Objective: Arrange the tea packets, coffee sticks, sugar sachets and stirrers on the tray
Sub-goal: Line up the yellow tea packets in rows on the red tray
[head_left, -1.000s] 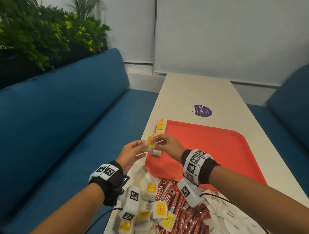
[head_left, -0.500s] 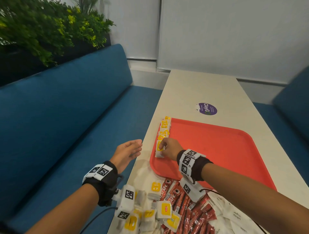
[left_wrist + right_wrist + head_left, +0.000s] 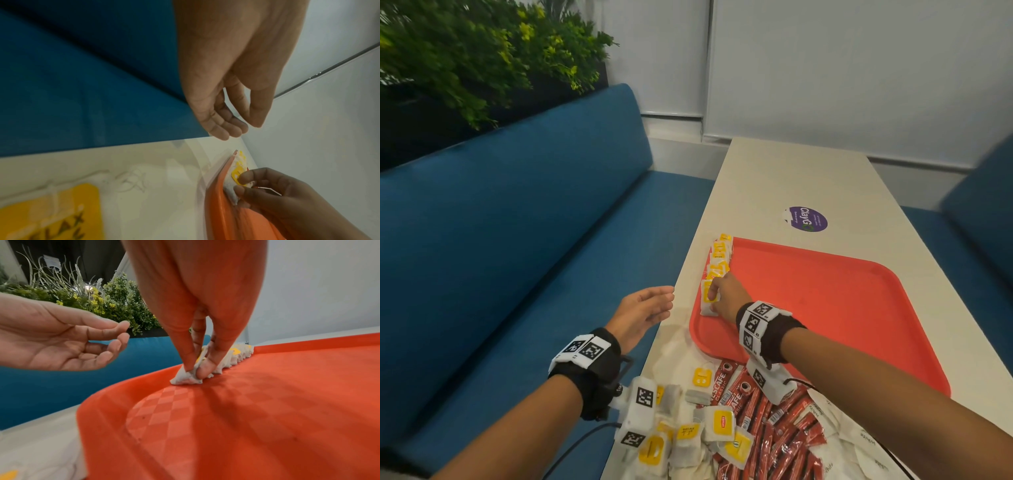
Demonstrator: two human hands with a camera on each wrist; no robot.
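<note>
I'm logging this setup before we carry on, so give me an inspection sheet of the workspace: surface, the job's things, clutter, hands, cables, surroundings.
Surface: long pale table bearing a red tray.
Job's things: row of tea packets along the tray's left rim; loose tea packets, red coffee sticks and white sachets heaped on the table before the tray. Stirrers: nothing seen.
Clutter: purple round sticker beyond the tray.
Hands: right hand pinches a tea packet at the near end of the row, on the tray; left hand open, holding nothing, off the table's left edge.
Cables: black cable below the left wrist, another at the right.
Surroundings: blue bench, green plants, white wall.
</note>
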